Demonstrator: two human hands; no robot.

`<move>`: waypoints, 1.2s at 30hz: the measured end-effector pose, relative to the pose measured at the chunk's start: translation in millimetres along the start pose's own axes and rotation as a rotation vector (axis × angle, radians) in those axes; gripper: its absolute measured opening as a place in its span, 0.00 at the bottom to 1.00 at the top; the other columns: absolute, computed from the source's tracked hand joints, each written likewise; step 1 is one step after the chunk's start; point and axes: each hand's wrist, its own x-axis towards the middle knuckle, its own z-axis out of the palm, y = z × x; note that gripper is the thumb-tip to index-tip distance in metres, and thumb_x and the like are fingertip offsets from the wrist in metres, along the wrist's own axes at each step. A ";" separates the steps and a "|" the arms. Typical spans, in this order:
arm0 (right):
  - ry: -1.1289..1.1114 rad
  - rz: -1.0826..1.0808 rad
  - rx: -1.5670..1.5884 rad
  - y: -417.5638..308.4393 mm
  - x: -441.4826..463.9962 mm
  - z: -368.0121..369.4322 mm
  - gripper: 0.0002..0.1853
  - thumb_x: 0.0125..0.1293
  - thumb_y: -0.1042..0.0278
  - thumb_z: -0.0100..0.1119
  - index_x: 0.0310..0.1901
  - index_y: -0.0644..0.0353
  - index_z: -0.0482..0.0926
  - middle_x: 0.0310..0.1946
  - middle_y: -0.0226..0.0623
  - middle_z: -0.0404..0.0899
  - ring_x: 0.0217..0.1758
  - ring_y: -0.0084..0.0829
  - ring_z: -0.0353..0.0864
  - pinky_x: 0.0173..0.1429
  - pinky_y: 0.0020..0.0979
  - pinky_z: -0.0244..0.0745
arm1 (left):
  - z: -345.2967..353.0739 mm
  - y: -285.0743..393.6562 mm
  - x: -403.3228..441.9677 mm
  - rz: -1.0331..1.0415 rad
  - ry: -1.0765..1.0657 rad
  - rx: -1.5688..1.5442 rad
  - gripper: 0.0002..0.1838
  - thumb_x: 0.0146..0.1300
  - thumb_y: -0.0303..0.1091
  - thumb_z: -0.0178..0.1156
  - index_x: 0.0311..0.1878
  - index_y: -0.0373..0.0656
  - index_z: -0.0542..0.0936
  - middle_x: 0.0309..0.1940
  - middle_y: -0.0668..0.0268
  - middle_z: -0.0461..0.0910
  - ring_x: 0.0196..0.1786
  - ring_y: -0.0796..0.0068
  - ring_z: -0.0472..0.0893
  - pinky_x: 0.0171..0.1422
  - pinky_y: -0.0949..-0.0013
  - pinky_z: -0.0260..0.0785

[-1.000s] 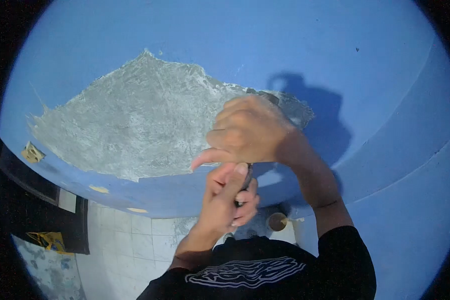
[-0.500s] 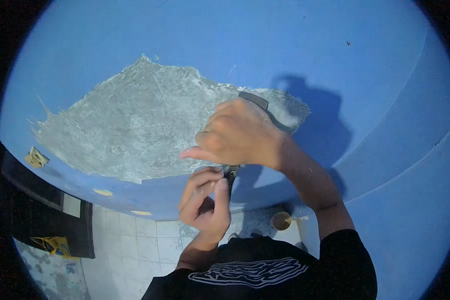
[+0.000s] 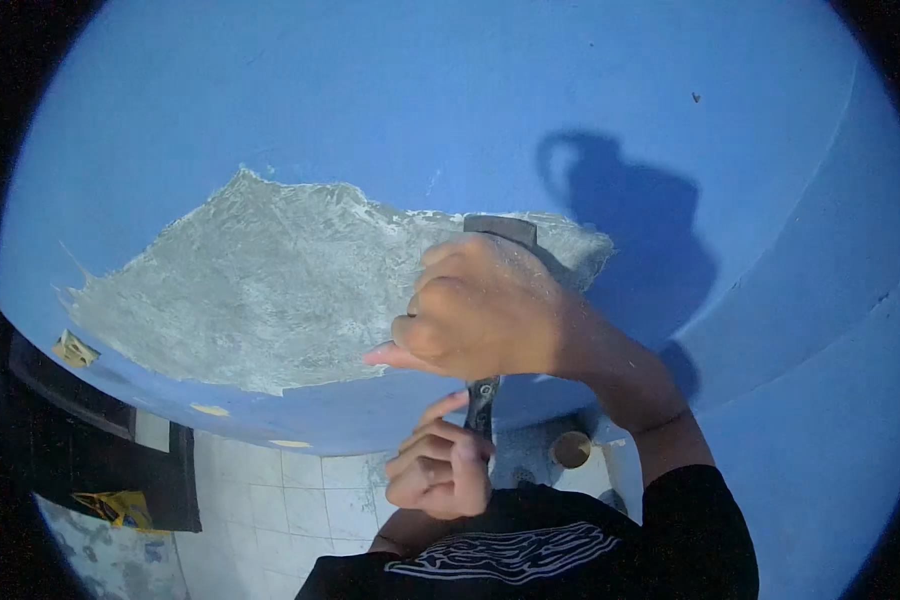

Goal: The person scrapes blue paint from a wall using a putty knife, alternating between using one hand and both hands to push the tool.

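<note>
In front of a rough grey patch (image 3: 260, 280) on a blue wall, my right hand (image 3: 490, 305) is closed in a fist with its thumb pointing left. The dark flat blade (image 3: 500, 231) of a scraper sticks out above its knuckles. Below the fist, a black handle (image 3: 481, 403) with a round hole or rivet shows. My left hand (image 3: 438, 465) has its fingers curled against the lower part of this handle. The right fist covers the middle, so I cannot tell whether blade and handle are one tool.
A round container (image 3: 571, 450) stands on the white tiled floor (image 3: 305, 500) near the wall. At left, a crumpled beige piece (image 3: 75, 349) is on the wall, and a yellow wrapper (image 3: 120, 508) lies by a dark frame (image 3: 65, 450). The wall bends at right.
My left hand has moved down and right, and more of the black handle shows. My right hand is lower in view. The grey patch also sits lower, as the camera view shifted.
</note>
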 end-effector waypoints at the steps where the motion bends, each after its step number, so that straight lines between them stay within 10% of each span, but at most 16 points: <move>1: -0.032 -0.001 0.005 -0.1 -1.0 0.0 0.29 0.64 0.46 0.61 0.11 0.57 0.74 0.05 0.30 0.63 0.11 0.28 0.70 0.22 0.30 0.71 | 0.8 6.4 -4.4 -0.040 0.061 -0.012 0.17 0.62 0.20 0.56 0.18 0.39 0.65 0.11 0.60 0.71 0.17 0.69 0.78 0.47 0.44 0.79; 5: 0.002 -0.004 0.025 -0.5 -2.8 2.5 0.29 0.64 0.46 0.61 0.10 0.57 0.74 0.04 0.31 0.63 0.11 0.29 0.70 0.23 0.31 0.71 | 17.5 30.1 -14.5 -0.260 0.343 -0.092 0.16 0.63 0.26 0.59 0.21 0.37 0.67 0.11 0.60 0.70 0.16 0.65 0.77 0.38 0.47 0.81; 6: 0.034 -0.049 0.028 -0.1 -2.6 -7.6 0.29 0.64 0.46 0.62 0.11 0.58 0.75 0.04 0.32 0.63 0.11 0.30 0.71 0.23 0.31 0.71 | 3.6 26.4 -0.9 0.051 -0.173 -0.070 0.17 0.60 0.21 0.56 0.16 0.39 0.65 0.10 0.61 0.66 0.18 0.68 0.72 0.34 0.55 0.78; 16: 0.018 0.005 0.069 -1.1 1.1 -0.5 0.27 0.64 0.47 0.61 0.12 0.57 0.78 0.05 0.34 0.66 0.10 0.33 0.71 0.21 0.33 0.70 | -4.8 41.6 1.4 0.314 0.434 0.037 0.07 0.53 0.25 0.55 0.22 0.45 0.68 0.17 0.66 0.69 0.32 0.66 0.76 0.47 0.48 0.66; 18: 0.015 -0.021 0.063 -0.2 -2.6 0.0 0.28 0.65 0.47 0.61 0.12 0.57 0.77 0.05 0.34 0.66 0.10 0.32 0.70 0.21 0.33 0.69 | 0.9 35.1 12.3 0.046 0.056 0.484 0.08 0.54 0.29 0.57 0.22 0.46 0.69 0.18 0.69 0.71 0.32 0.68 0.76 0.45 0.53 0.63; 20: 0.029 -0.042 0.030 5.3 -0.1 -6.7 0.29 0.65 0.46 0.60 0.11 0.57 0.76 0.04 0.33 0.65 0.10 0.32 0.69 0.21 0.33 0.69 | -5.1 33.5 5.8 0.438 -0.104 0.238 0.10 0.56 0.34 0.58 0.22 0.47 0.69 0.19 0.70 0.71 0.33 0.70 0.75 0.47 0.55 0.60; 24: -0.126 -0.004 0.081 0.0 1.6 -14.2 0.23 0.63 0.48 0.60 0.20 0.60 0.81 0.13 0.41 0.75 0.21 0.41 0.83 0.28 0.38 0.76 | 0.1 43.6 -8.7 0.380 0.327 0.213 0.14 0.57 0.44 0.57 0.21 0.50 0.68 0.17 0.72 0.65 0.33 0.71 0.72 0.53 0.56 0.54; 29: 0.038 -0.092 0.035 2.9 -0.9 -2.6 0.30 0.67 0.46 0.58 0.10 0.57 0.74 0.03 0.33 0.61 0.09 0.30 0.67 0.19 0.32 0.66 | 1.6 19.1 -7.8 0.305 0.075 0.423 0.08 0.51 0.36 0.59 0.24 0.49 0.69 0.23 0.70 0.73 0.38 0.68 0.74 0.52 0.50 0.58; 30: 0.011 -0.098 0.024 2.1 -2.5 -4.3 0.31 0.67 0.46 0.58 0.10 0.57 0.74 0.03 0.33 0.61 0.09 0.31 0.67 0.19 0.32 0.67 | 12.4 20.5 -13.5 0.409 0.075 0.363 0.11 0.54 0.38 0.55 0.23 0.47 0.67 0.19 0.66 0.71 0.38 0.64 0.71 0.64 0.43 0.56; 36: 0.005 -0.126 0.030 8.3 -1.8 -3.0 0.31 0.68 0.46 0.56 0.11 0.58 0.74 0.04 0.33 0.64 0.10 0.33 0.70 0.21 0.33 0.69 | 3.4 34.1 -38.8 0.473 0.600 0.214 0.11 0.51 0.42 0.59 0.24 0.50 0.68 0.21 0.73 0.68 0.35 0.68 0.73 0.53 0.51 0.56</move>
